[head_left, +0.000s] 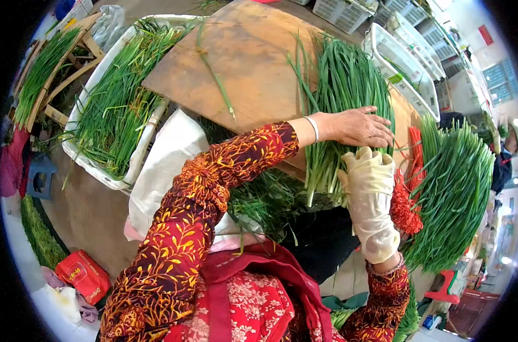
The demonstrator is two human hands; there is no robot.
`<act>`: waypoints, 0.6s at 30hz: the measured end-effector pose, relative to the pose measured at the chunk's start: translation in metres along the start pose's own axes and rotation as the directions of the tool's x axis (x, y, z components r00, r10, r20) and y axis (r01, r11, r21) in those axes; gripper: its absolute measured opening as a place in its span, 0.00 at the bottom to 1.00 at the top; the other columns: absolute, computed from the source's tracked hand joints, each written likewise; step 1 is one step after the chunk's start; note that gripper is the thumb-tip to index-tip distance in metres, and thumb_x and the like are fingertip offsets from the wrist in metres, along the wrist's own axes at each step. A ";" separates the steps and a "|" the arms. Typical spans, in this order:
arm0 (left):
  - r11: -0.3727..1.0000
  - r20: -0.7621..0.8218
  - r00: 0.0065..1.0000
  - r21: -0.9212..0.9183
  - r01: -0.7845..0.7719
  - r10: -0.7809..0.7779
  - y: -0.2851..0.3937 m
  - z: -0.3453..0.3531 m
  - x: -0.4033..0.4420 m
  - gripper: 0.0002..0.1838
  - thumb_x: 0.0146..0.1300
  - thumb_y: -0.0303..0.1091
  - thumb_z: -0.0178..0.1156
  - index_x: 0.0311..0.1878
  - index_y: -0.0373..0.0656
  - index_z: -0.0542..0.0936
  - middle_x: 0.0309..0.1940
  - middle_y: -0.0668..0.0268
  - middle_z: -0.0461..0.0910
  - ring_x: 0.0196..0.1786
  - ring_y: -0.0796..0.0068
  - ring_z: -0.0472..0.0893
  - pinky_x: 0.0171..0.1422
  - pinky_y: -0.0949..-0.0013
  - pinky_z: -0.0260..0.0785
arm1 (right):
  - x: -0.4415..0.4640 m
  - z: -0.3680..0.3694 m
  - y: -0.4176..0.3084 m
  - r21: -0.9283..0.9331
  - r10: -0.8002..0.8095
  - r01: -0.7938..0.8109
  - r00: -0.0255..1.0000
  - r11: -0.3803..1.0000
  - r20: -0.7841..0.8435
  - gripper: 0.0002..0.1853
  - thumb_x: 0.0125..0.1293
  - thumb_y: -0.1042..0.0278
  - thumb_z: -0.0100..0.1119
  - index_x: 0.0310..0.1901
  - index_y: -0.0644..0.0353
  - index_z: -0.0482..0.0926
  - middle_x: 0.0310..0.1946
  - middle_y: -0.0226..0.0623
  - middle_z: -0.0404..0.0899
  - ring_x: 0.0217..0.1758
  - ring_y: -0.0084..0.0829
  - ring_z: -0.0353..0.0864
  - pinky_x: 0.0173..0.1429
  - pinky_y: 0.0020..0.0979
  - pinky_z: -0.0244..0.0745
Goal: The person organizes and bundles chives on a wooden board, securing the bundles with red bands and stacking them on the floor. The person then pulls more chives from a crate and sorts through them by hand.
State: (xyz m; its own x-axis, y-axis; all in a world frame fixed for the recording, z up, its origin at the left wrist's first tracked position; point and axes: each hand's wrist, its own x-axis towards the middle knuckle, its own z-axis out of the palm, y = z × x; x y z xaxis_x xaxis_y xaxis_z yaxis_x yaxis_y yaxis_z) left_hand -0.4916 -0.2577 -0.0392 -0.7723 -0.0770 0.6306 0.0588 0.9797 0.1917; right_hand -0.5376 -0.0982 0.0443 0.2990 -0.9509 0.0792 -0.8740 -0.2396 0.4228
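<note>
Two hands on one chive bundle, board-side

Left hand [357,127] bare, a pale bracelet [312,130] at its wrist. Palm down across the chive bundle [350,77], fingers stretched out and lying nearly side by side; it presses on the leaves rather than wrapping them.

Right hand [368,178] in a loose, cream-coloured rubber glove, just below the left and close against the bundle's pale stalk ends. Fingers look bent; the glove and stalks hide the tips, so cannot tell whether it grips anything.

Bundle lies on a wooden board [250,62], green leaves running up and away beyond the left hand, stalk ends toward the wearer. On the board to the left of the hands: one loose stalk [216,80], well apart from the bundle.

Right of the gloved hand, near it: a heap of red ties [406,206]. Past these, a larger stack of chives [455,191].

Below the left forearm: loose green leaves [267,196]. Farther left of both hands: a white sack [168,154], then a white crate [94,167] full of tangled chives. Beyond the left hand, upper right: another white crate [413,98].
</note>
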 end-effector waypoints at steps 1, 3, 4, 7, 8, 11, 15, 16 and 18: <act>1.000 -0.006 1.000 -0.001 0.006 -0.006 0.000 0.001 -0.001 0.19 0.68 0.44 0.41 0.58 0.54 0.71 0.62 0.72 0.68 0.68 0.65 0.62 0.69 0.47 0.50 | 0.000 0.005 0.000 -0.003 -0.008 0.008 1.000 1.000 0.003 0.14 0.52 0.59 0.62 0.39 0.51 0.77 0.36 0.35 0.70 0.44 0.37 0.70 0.52 0.40 0.60; 1.000 -0.035 0.999 0.017 -0.005 0.005 0.000 0.004 -0.003 0.19 0.67 0.43 0.41 0.58 0.53 0.71 0.62 0.72 0.69 0.67 0.66 0.63 0.69 0.47 0.50 | -0.002 0.016 0.002 0.006 -0.048 0.048 0.999 0.999 -0.023 0.10 0.53 0.61 0.60 0.37 0.50 0.77 0.34 0.34 0.71 0.42 0.36 0.70 0.51 0.39 0.61; 0.999 -0.075 0.997 0.036 -0.007 0.010 0.002 0.004 -0.004 0.19 0.67 0.43 0.41 0.57 0.53 0.72 0.61 0.73 0.70 0.67 0.67 0.64 0.69 0.48 0.50 | -0.004 0.004 0.000 0.060 -0.065 0.068 0.996 0.996 -0.055 0.07 0.53 0.64 0.60 0.35 0.49 0.77 0.34 0.32 0.72 0.41 0.35 0.71 0.51 0.39 0.61; 0.999 -0.083 0.996 0.019 0.036 -0.034 0.004 0.007 -0.005 0.18 0.67 0.43 0.42 0.57 0.54 0.72 0.60 0.74 0.71 0.66 0.69 0.65 0.70 0.49 0.50 | -0.022 0.000 -0.006 0.259 -0.004 0.006 1.000 0.966 -0.007 0.07 0.53 0.66 0.61 0.35 0.48 0.77 0.36 0.29 0.74 0.42 0.34 0.72 0.51 0.38 0.61; 0.998 -0.046 0.997 -0.030 0.053 -0.054 0.003 0.006 -0.005 0.20 0.71 0.49 0.37 0.57 0.54 0.72 0.60 0.73 0.71 0.67 0.70 0.63 0.73 0.52 0.43 | -0.030 -0.008 -0.007 0.283 -0.129 0.146 0.989 0.948 -0.078 0.08 0.52 0.68 0.62 0.35 0.48 0.77 0.36 0.26 0.76 0.42 0.32 0.73 0.52 0.37 0.61; 0.999 -0.042 0.999 -0.010 0.035 -0.035 0.003 0.003 -0.007 0.20 0.70 0.49 0.38 0.57 0.54 0.73 0.60 0.72 0.71 0.67 0.71 0.63 0.73 0.52 0.43 | -0.058 -0.017 -0.013 0.343 -0.215 0.217 0.976 0.914 -0.046 0.09 0.55 0.71 0.54 0.39 0.47 0.75 0.37 0.26 0.74 0.40 0.29 0.74 0.50 0.34 0.66; 0.997 -0.044 0.999 0.074 0.019 -0.016 0.007 -0.001 -0.007 0.17 0.68 0.44 0.42 0.55 0.55 0.72 0.59 0.75 0.71 0.66 0.68 0.65 0.70 0.50 0.51 | -0.085 -0.024 -0.019 0.573 -0.227 0.206 0.973 0.793 -0.036 0.13 0.51 0.71 0.56 0.40 0.51 0.75 0.41 0.29 0.76 0.39 0.33 0.76 0.48 0.35 0.70; 0.998 -0.028 0.998 0.028 0.054 -0.053 0.007 -0.001 -0.006 0.17 0.69 0.44 0.40 0.56 0.55 0.72 0.60 0.75 0.71 0.66 0.69 0.64 0.71 0.51 0.49 | -0.089 -0.027 -0.018 0.732 -0.221 0.201 0.973 0.651 -0.070 0.13 0.51 0.71 0.55 0.40 0.51 0.75 0.40 0.29 0.78 0.39 0.34 0.76 0.46 0.34 0.71; 0.997 0.006 0.997 -0.018 0.076 -0.076 0.004 0.001 -0.006 0.20 0.71 0.49 0.38 0.58 0.56 0.72 0.60 0.72 0.71 0.68 0.70 0.62 0.74 0.53 0.40 | -0.111 -0.011 -0.034 0.896 -0.415 0.255 0.906 0.364 -0.089 0.12 0.53 0.70 0.54 0.41 0.52 0.75 0.39 0.31 0.79 0.41 0.35 0.77 0.45 0.32 0.74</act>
State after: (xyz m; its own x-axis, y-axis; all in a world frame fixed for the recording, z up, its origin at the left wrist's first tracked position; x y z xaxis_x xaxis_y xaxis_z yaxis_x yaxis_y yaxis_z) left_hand -0.4877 -0.2528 -0.0430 -0.7780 -0.1502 0.6101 0.0110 0.9676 0.2523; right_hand -0.5368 0.0175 0.0316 0.6674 -0.7443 -0.0228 -0.5850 -0.5051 -0.6345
